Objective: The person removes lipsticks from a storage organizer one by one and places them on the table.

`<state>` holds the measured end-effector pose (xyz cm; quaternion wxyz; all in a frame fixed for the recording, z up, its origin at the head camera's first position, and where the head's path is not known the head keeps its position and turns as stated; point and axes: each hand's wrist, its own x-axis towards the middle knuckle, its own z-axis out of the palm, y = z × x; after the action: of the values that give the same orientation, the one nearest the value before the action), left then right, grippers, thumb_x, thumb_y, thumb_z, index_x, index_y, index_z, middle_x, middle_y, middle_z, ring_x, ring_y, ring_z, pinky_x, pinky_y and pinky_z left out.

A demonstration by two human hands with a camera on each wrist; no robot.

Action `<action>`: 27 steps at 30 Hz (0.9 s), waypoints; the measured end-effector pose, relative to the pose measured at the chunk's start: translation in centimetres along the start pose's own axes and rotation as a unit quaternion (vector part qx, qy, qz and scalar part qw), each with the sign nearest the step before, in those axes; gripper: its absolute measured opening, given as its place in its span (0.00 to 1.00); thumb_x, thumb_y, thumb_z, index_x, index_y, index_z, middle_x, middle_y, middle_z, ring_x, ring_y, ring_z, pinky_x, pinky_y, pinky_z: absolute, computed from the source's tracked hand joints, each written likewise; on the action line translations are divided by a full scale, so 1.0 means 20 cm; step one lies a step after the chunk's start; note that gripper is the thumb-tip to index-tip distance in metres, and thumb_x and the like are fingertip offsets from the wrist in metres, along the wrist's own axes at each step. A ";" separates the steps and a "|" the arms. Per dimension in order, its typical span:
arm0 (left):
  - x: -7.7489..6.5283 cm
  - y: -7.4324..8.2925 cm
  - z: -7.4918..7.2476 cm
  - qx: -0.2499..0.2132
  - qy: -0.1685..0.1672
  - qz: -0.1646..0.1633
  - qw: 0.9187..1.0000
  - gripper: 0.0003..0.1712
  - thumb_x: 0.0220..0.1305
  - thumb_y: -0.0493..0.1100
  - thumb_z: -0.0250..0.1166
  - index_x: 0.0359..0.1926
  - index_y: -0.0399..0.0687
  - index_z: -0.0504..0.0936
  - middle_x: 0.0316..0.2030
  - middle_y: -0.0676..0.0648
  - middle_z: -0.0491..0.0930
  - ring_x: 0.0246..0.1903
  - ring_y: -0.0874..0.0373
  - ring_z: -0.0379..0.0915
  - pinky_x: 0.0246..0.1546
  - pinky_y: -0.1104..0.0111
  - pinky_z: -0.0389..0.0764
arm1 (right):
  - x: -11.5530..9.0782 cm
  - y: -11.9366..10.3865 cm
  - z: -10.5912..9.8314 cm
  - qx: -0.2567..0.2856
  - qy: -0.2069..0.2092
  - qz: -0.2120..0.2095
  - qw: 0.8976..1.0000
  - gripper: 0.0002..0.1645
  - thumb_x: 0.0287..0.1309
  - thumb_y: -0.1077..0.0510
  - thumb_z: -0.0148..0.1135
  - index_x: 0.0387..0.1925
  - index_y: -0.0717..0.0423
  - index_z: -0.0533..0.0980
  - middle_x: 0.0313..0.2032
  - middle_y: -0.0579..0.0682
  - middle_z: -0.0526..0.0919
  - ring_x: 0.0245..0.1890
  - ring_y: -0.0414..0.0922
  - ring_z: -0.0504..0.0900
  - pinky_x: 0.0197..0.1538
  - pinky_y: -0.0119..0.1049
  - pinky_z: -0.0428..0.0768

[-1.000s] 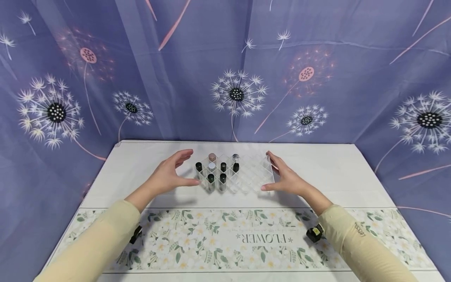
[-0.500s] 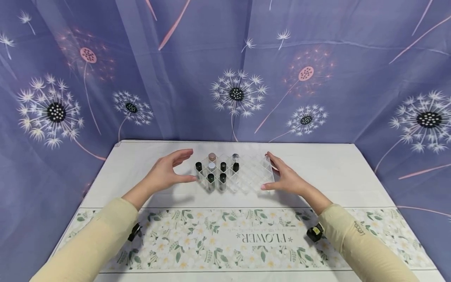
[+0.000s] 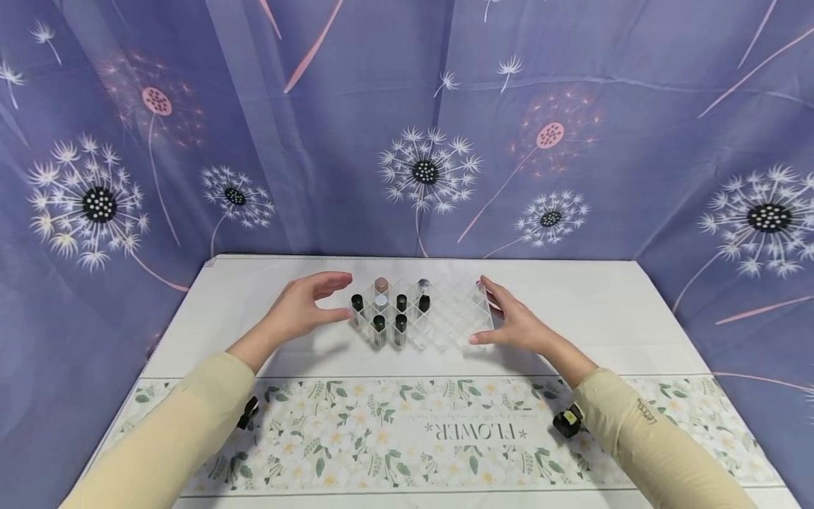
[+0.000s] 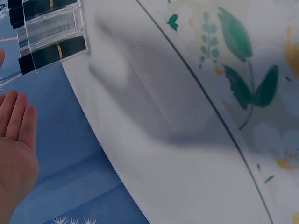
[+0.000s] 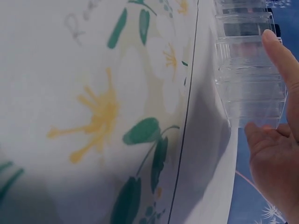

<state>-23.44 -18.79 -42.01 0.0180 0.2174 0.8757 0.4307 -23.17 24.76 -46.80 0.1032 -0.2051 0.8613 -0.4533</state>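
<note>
A clear plastic lipstick organizer [image 3: 448, 318] with diamond-shaped slots stands on the table in the head view. Several lipstick tubes fill its left part: mostly black ones [image 3: 379, 324], plus a brown-capped one [image 3: 381, 285], a white-topped one [image 3: 381, 302] and a silver-capped one [image 3: 423, 285]. My right hand [image 3: 518, 322] grips the organizer's right end, thumb at the front corner and fingers round the back. Beside the left end, my left hand [image 3: 295, 311] is held with thumb and fingers spread apart and nothing between them. Black tubes with a gold band [image 4: 53, 55] show through the organizer's wall in the left wrist view.
A white tablecloth [image 3: 572, 304] with a floral strip [image 3: 356, 431] reading "FLOWER" covers the table. Blue dandelion-print curtains [image 3: 331, 141] rise behind and at both sides. Small black devices [image 3: 568, 421] sit under both forearms.
My left thumb has drawn back from the organizer's front left corner and risen slightly. The right hand and the organizer have kept their places.
</note>
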 end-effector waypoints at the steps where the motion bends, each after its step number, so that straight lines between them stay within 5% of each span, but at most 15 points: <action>1: 0.01 0.00 0.00 0.000 -0.002 0.000 1.000 0.38 0.60 0.41 0.82 0.69 0.39 0.80 0.67 0.40 0.81 0.66 0.41 0.79 0.70 0.53 0.76 | 0.00 0.00 0.00 0.001 0.001 0.000 1.000 0.76 0.53 0.59 0.85 0.86 0.63 0.40 0.82 0.69 0.49 0.80 0.69 0.55 0.79 0.56 0.62; 27: 0.09 -0.03 0.03 0.092 -0.015 0.016 0.995 0.25 0.62 0.44 0.81 0.59 0.46 0.89 0.55 0.46 0.90 0.55 0.44 0.87 0.62 0.48 0.82 | -0.01 0.00 0.00 -0.007 0.005 0.001 1.000 0.75 0.53 0.60 0.85 0.86 0.61 0.41 0.82 0.69 0.50 0.79 0.69 0.58 0.78 0.53 0.64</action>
<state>-25.06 -17.95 -42.60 0.0039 0.2387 0.9077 0.3450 -23.00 24.79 -46.76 0.0977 -0.2032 0.8652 -0.4479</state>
